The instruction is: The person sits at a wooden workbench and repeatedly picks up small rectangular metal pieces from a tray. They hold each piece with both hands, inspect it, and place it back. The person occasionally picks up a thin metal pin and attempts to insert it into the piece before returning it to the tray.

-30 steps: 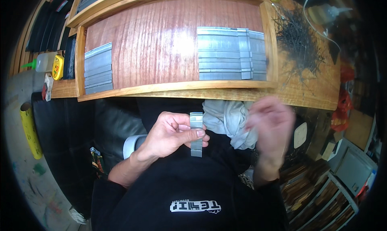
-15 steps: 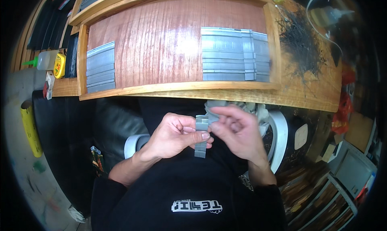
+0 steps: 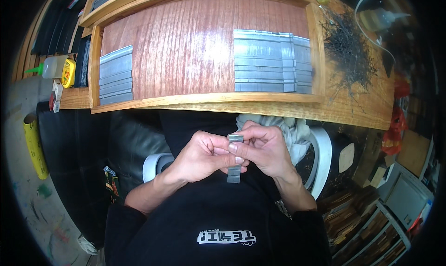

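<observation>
Single head-worn fisheye view, directed steeply downward from above the person's lap. The wooden tray (image 3: 204,48) on the workbench (image 3: 353,103) is seen at the far side, across the upper frame; the left hand (image 3: 204,157) and right hand (image 3: 262,150) are seen close to the lens at centre, with the forearms entering from the near, lower edge. Straight edges are bent toward the dark circular rim. No second view is supplied, so no region is shared.

Left hand (image 3: 200,157), right hand (image 3: 265,150), both gripping grey metal strip (image 3: 234,173)
</observation>
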A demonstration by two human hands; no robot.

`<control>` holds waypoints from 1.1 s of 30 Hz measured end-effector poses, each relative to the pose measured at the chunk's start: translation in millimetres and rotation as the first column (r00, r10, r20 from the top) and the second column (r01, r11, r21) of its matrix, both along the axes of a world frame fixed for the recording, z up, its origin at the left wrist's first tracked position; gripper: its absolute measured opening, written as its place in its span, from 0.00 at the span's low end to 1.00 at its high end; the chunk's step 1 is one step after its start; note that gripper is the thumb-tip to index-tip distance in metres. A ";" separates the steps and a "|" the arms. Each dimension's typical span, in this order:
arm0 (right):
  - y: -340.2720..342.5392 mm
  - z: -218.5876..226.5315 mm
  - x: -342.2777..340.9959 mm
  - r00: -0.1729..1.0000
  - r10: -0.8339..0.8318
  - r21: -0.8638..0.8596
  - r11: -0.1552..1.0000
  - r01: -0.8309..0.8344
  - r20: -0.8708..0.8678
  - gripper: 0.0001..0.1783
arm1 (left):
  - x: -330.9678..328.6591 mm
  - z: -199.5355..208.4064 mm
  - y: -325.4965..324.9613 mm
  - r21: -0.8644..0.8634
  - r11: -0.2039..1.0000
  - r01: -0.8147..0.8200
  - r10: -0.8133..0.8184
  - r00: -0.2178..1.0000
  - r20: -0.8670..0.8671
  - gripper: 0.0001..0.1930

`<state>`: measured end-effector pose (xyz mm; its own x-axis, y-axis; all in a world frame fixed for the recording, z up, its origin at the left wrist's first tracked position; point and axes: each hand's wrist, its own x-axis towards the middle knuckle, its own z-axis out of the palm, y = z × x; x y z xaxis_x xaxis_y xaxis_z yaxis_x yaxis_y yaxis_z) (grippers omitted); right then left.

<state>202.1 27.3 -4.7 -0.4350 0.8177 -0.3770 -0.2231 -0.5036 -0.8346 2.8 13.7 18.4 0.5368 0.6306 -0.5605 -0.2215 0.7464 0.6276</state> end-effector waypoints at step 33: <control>-0.3 -5.1 -3.6 1.000 -0.009 -0.034 0.999 0.009 -0.009 0.09 | -4.4 -4.6 -1.2 -0.036 0.999 -0.037 0.039 0.997 0.067 0.12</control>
